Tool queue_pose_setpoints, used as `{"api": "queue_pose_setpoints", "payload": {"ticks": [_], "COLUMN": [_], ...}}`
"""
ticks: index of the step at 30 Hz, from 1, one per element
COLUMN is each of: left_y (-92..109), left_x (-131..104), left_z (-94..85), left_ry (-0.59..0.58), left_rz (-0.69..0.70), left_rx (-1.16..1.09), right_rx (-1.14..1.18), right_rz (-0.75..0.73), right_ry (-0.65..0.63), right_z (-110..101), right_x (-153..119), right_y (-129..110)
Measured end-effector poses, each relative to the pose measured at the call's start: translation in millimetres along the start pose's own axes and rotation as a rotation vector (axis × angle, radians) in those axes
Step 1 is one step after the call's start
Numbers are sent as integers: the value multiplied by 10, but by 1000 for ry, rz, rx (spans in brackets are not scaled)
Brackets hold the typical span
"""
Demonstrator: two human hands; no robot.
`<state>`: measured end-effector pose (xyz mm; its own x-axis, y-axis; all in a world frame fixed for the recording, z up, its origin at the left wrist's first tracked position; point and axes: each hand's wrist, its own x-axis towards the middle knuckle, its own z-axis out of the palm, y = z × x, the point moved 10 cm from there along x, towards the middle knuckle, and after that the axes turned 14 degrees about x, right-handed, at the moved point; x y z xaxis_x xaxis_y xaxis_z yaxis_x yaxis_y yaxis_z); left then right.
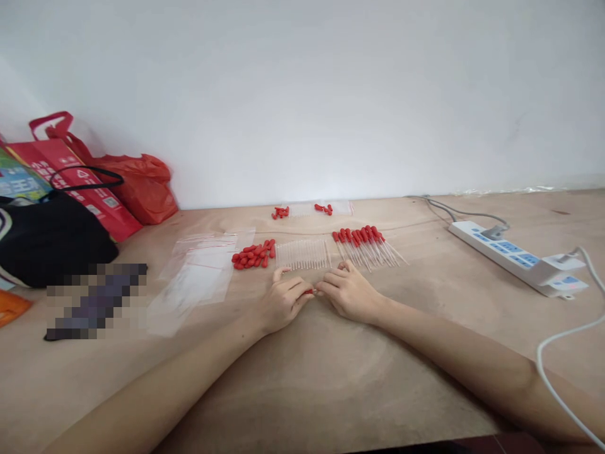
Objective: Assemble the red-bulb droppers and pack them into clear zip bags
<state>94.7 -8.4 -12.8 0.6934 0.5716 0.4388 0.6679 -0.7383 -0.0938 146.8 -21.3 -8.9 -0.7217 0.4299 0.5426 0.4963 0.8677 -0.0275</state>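
Between the fingers of my left hand [285, 302] is a small red rubber bulb [309, 291], mostly covered by the fingertips. My right hand [352, 295] is closed in a pinch, its fingertips meeting the bulb's end. A clear bit, likely a glass dropper tube, shows there; most of it is hidden. Just beyond my hands lies a row of clear glass tubes [302, 254]. Left of that row is a pile of loose red rubber bulbs [253, 254]. On the right, several droppers [363, 243] with red bulbs on their tubes lie side by side.
Clear zip bags [198, 271] lie to the left. Near the wall are more red bulbs [280, 212] and a small bag [302, 208]. A power strip [513, 252] with a white cable [543, 353] is at right. Red bags [137, 183] and a black bag [57, 239] stand at left.
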Motion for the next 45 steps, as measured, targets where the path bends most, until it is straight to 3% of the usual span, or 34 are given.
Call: {"api": "queue_pose_setpoints", "payload": {"ticks": [3, 5, 8, 12, 17, 24, 29, 33, 40, 45], "left_y": [-119, -235, -350, -259, -247, -262, -255, -289, -925, -1120], "left_x": [-3, -24, -58, -49, -50, -49, -48, -45, -191, -250], "left_z": [-42, -102, -114, -19, 59, 111, 131, 99, -257, -286], "left_ry": [21, 66, 70, -10, -66, -91, -105, -79, 128, 63], "left_rz": [-78, -160, -225, -114, -109, -105, -105, -123, -513, -565], "left_rx": [12, 38, -7, -190, -216, -220, -231, -155, 404, 637], "right_rx": [-64, -85, -66, -28, -39, -96, -105, -127, -127, -110], "right_rz": [15, 110, 440, 895, 1082, 1112, 1019, 1024, 1037, 1075], "right_ry": [-42, -24, 108, 190, 157, 86, 65, -33, -72, -147], "right_z": [-14, -87, -305, -413, -311, -263, -202, -37, 96, 204], "right_x": [8, 5, -81, -350, -516, -579, -351, -153, 74, 101], "right_y": [38, 211, 763, 1521, 1888, 1899, 1706, 1609, 1524, 1489]}}
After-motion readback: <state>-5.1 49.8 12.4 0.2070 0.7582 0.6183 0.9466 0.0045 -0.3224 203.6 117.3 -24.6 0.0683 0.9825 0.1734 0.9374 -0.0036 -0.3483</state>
